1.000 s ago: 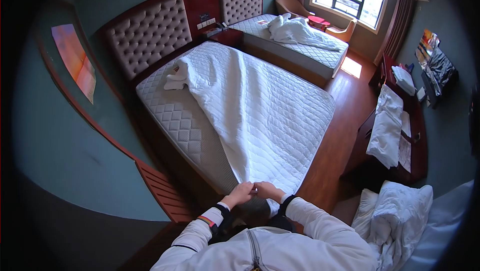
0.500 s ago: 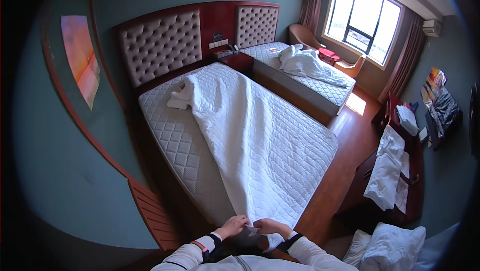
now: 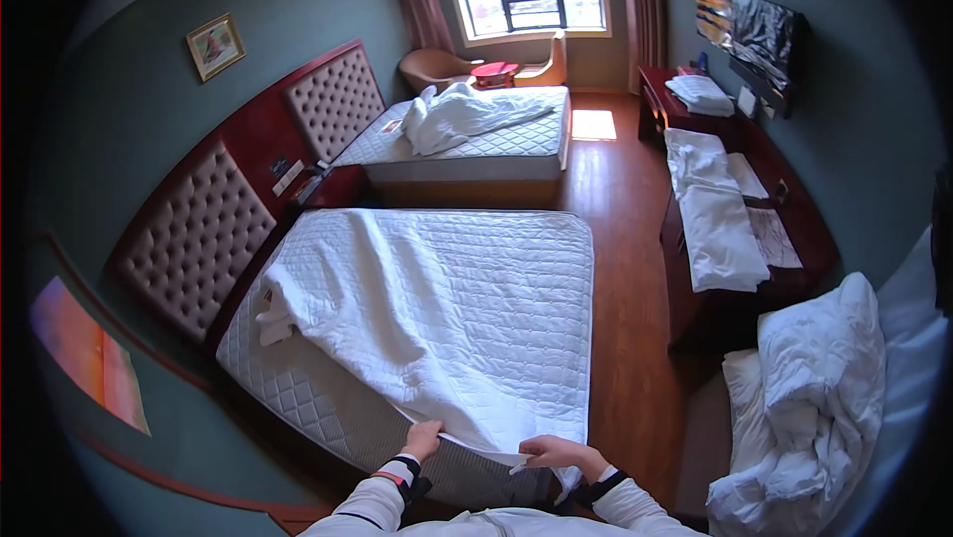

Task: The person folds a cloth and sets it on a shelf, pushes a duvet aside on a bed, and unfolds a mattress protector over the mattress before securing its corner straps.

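Note:
A white quilted pad covers the far and right parts of the near bed. Its near edge is pinched in my left hand, and my right hand grips the same edge further right. Between my hands the edge runs stretched, and a loose bit hangs by my right hand. Bare grey mattress shows on the bed's left and near side. Toward the headboard the pad is bunched up in folds, its corner turned over.
A second bed holds a crumpled white sheet. Along the right stands a dark red desk with folded white linen. A white duvet lies heaped at the lower right. Wooden floor runs between bed and desk.
My hands have moved apart, spreading the pad's near edge between them. The pad's folds have shifted. The view has turned to the right, toward the window and desk.

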A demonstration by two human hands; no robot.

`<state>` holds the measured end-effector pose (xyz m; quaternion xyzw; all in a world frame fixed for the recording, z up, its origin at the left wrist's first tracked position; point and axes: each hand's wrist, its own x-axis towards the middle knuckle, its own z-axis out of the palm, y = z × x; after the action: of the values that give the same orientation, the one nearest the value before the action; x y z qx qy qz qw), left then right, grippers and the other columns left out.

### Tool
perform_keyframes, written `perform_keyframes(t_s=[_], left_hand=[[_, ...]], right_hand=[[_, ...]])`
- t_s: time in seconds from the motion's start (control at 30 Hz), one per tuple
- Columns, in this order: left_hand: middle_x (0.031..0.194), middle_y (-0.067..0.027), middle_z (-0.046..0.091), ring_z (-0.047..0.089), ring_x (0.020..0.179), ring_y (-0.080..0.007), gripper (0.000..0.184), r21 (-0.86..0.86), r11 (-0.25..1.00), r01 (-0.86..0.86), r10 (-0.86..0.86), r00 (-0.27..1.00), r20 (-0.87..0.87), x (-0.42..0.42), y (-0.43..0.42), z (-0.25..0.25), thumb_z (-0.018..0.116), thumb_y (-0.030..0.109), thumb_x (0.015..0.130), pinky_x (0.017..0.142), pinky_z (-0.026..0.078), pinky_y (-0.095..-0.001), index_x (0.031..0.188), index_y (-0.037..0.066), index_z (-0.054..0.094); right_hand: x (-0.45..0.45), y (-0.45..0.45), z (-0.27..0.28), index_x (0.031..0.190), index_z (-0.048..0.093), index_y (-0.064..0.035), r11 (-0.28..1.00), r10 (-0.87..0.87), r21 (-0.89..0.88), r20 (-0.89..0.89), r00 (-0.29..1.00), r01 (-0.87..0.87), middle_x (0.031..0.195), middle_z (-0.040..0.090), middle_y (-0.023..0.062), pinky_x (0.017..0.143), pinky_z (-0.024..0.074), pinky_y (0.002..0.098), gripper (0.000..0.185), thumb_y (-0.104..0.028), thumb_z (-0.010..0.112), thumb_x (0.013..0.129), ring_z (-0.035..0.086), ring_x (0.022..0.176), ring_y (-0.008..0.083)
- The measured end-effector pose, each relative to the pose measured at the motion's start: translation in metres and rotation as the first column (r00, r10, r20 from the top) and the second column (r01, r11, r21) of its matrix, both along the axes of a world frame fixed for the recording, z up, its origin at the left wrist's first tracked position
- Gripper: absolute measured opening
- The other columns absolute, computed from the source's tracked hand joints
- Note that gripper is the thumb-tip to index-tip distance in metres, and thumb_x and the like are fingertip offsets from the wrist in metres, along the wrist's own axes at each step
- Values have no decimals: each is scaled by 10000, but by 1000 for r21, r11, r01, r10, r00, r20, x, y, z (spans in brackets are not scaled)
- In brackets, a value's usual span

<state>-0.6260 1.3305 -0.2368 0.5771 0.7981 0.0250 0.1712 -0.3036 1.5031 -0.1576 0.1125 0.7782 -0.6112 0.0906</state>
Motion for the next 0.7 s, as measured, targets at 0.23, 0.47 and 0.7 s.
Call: perform_keyframes(t_s=[0.23,0.47,0.7], left_hand=[[958,-168,680,641,921,-358,462,-479,857,192,-216,976,6,-1,-7,52,473,507,907,787,496,-462,992,101,675],[874,-155,686,658,833,-347,527,-431,878,206,-236,972,-16,11,-24,83,436,568,897,714,506,-464,898,106,690],[814,-163,658,633,784,-367,299,30,955,295,-291,918,271,0,-30,72,571,371,877,663,488,-464,928,79,609]], right_hand=[[22,-2,-126,1066,664,-75,940,-319,169,141,937,295,999,681,148,806,493,397,316,-200,571,791,637,936,316],[-35,-42,-159,1269,518,-53,979,-154,159,188,970,124,1254,543,202,965,415,400,487,-216,575,814,525,1126,361],[-174,-89,-84,1307,457,-53,991,5,132,-80,997,5,1168,562,212,925,434,412,553,-210,631,805,544,1079,365]])
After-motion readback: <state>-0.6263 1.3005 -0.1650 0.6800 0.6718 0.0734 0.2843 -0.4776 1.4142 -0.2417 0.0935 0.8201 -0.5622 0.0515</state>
